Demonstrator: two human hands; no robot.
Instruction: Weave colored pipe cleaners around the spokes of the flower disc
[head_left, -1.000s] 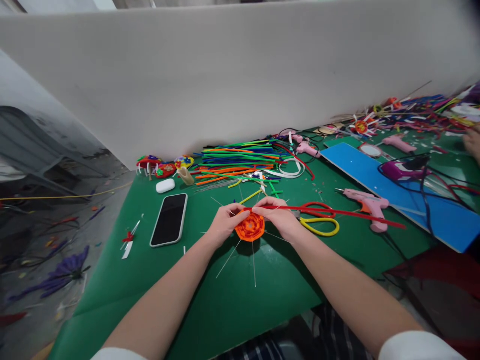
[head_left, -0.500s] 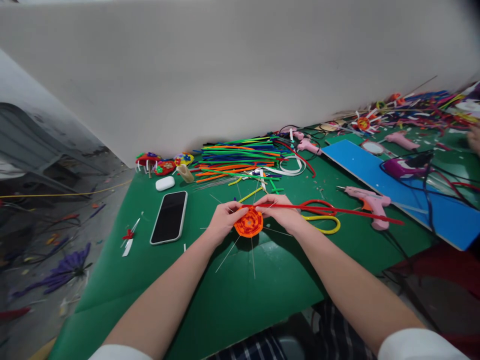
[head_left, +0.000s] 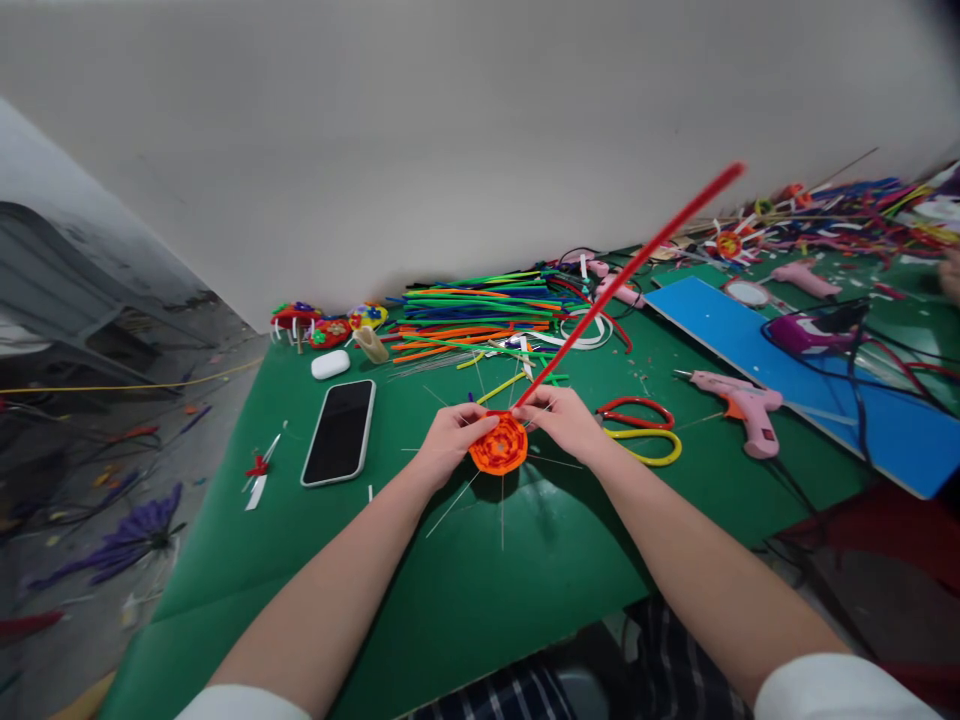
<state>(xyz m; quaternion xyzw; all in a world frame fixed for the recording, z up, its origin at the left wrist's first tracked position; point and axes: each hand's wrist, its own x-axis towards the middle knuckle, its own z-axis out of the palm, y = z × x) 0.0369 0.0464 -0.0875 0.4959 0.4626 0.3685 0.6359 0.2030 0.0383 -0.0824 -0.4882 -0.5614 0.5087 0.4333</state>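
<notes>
Between my hands is an orange and red woven disc point(head_left: 498, 446) with several thin wires sticking out around it like spokes. My left hand point(head_left: 454, 437) pinches the disc's upper left edge, thumb in front. At the upper right edge, my right hand point(head_left: 556, 417) has its fingers closed on a red pipe cleaner point(head_left: 630, 272). From those fingers the long free end slants up to the right, past the table's back edge. Just right of my right hand lie scissors point(head_left: 643, 447) with one red and one yellow handle.
A phone point(head_left: 339, 434) and a white earbud case point(head_left: 330, 365) lie at left on the green table point(head_left: 450, 640). Colourful pipe cleaners point(head_left: 480, 310) are piled at the back. Rightward are a pink glue gun point(head_left: 739, 402), a blue board point(head_left: 795, 380), cords and another person's hand point(head_left: 951, 275).
The red pipe cleaner's free end has swung up from nearly level on the right to a steep slant. My right fingers have shifted slightly; the disc has stayed nearly in place.
</notes>
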